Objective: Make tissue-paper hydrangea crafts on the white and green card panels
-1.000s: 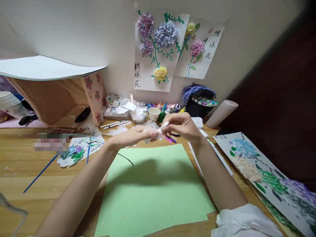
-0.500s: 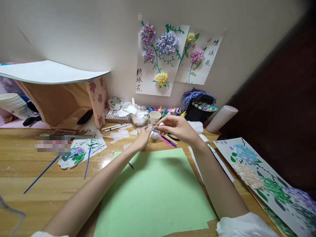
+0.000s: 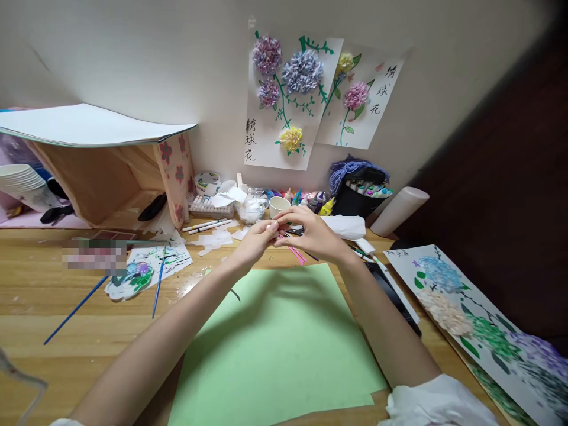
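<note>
My left hand point(image 3: 256, 244) is closed, its fingertips pinched together above the desk. A small white bit point(image 3: 269, 226) shows at those fingertips, and the fingers cover most of it. My right hand point(image 3: 310, 232) is bent over from the other side, its thumb and fingers curled in and meeting the left fingertips. What lies between the right fingers is hidden. Below both hands is a large light green sheet of paper point(image 3: 275, 337), with a short dark stroke near its upper left edge. Pink sticks point(image 3: 296, 254) lie just behind the hands.
Behind the hands stand a paper cup point(image 3: 279, 205), a clear bowl of white fluffy stuff point(image 3: 251, 208) and a black pen holder point(image 3: 359, 192). At left are a paint palette point(image 3: 128, 281) and blue brushes point(image 3: 75, 310). A flower picture point(image 3: 470, 319) lies at right.
My hands have come together, the right moving slightly left to meet the left fingertips. The white fluffy tuft under the left hand and the white ball in the right fingers no longer show clearly.
</note>
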`<act>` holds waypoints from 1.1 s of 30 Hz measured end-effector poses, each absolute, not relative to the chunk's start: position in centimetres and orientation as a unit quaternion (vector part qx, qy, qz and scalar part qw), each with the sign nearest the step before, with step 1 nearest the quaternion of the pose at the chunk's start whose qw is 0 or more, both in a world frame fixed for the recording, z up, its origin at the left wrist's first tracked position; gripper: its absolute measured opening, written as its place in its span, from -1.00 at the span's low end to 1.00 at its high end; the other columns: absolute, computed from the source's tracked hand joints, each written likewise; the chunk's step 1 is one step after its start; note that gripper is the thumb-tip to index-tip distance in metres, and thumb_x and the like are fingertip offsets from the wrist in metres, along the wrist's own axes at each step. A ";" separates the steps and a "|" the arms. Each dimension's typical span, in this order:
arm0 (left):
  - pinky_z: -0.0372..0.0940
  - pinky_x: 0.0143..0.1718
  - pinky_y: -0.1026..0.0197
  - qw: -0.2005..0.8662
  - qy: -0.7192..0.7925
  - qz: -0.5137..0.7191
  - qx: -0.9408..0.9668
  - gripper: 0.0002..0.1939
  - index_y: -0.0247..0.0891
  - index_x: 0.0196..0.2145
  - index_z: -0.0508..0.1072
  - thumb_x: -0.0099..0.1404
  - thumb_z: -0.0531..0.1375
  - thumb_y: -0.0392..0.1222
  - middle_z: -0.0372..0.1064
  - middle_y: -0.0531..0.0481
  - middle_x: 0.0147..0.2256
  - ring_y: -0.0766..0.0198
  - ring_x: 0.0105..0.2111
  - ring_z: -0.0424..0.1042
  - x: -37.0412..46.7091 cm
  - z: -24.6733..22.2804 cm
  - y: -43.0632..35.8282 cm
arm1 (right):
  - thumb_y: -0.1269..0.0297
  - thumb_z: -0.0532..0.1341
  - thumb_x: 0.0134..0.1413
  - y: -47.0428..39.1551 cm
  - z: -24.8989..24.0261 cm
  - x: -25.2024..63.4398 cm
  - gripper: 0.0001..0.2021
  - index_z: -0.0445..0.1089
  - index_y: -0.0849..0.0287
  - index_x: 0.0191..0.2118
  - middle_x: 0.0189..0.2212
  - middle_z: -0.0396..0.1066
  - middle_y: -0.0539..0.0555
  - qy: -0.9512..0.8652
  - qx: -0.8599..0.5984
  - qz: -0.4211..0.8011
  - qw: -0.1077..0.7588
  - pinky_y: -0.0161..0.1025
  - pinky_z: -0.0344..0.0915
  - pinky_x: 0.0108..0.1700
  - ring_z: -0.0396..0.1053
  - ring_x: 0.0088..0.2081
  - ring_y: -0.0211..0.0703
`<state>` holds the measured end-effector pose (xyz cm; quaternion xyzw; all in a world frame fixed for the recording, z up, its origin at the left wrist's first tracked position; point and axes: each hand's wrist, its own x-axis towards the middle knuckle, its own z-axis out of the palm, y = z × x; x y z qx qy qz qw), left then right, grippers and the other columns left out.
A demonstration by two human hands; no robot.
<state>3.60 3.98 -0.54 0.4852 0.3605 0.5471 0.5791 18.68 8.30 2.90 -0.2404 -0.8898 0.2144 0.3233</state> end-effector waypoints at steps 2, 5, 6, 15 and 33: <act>0.13 -0.38 0.35 0.572 0.372 0.572 0.455 -0.78 -0.37 -0.36 0.40 0.13 0.21 -0.12 0.25 0.06 -0.46 0.45 -0.47 0.18 2.8 -0.5 4.6 | 0.26 0.29 -0.08 9.4 2.5 19.1 -0.75 0.44 0.11 -0.19 -0.14 0.40 0.10 -0.864 -0.244 0.303 0.320 -0.12 0.24 -0.08 0.32 -0.12 -0.08; 0.11 -0.46 0.38 0.556 0.403 0.616 0.387 -0.83 -0.41 -0.32 0.42 0.07 0.22 -0.30 0.24 0.07 -0.48 0.50 -0.54 0.16 1.4 -0.6 5.6 | 0.22 0.21 -0.01 11.4 0.8 19.2 -0.80 0.41 0.21 -0.28 -0.32 0.45 0.10 -0.763 -0.348 0.370 0.399 -0.18 0.29 -0.22 0.38 -0.30 -0.15; 0.09 -0.49 0.39 0.547 0.416 0.632 0.358 -0.83 -0.42 -0.33 0.42 0.05 0.21 -0.35 0.23 0.09 -0.51 0.51 -0.56 0.15 0.9 -0.7 6.0 | 0.23 0.21 -0.03 12.0 0.1 19.1 -0.83 0.40 0.23 -0.34 -0.38 0.44 0.09 -0.739 -0.385 0.374 0.409 -0.19 0.29 -0.24 0.38 -0.33 -0.16; 0.17 -0.51 0.35 0.601 0.435 0.601 0.296 -0.84 -0.41 -0.49 0.40 0.16 0.07 -0.29 0.27 0.02 -0.58 0.42 -0.59 0.24 1.4 -2.1 6.9 | 0.07 0.13 0.10 10.7 -0.6 17.8 -0.71 0.42 0.20 -0.28 -0.27 0.45 0.09 -0.665 -0.242 0.655 0.265 -0.32 0.25 -0.26 0.35 -0.34 -0.28; 0.29 -0.24 0.19 0.388 0.509 0.522 0.563 -0.67 -0.40 -0.25 0.50 0.04 0.12 -0.22 0.48 -0.12 -0.33 0.21 -0.33 0.42 0.9 -1.2 5.9 | -0.03 -0.02 0.17 10.6 -0.2 17.5 -0.69 0.14 0.13 -0.32 -0.57 0.47 0.01 -0.701 -0.305 0.578 0.286 -0.36 0.20 -0.50 0.40 -0.53 -0.24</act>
